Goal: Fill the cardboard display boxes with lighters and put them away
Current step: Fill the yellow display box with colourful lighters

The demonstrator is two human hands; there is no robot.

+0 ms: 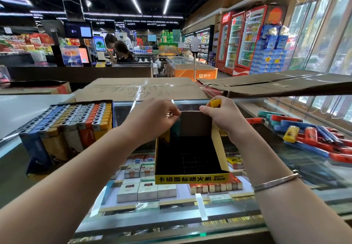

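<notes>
Head view showed both hands, left hand [152, 118] and right hand [221, 116], pinching the back flap of the empty display box [190, 160] mid-frame, seemingly squaring it for loose lighters [312, 137].

the yellow front strip of the open display box [191, 179], at 6 o'clock of centre, reads 卡塔国标明火机. the orange chest freezer [198, 73] at 12 o'clock carries 蒙牛. handwriting on the big cardboard carton [141, 89] is unreadable.
</notes>
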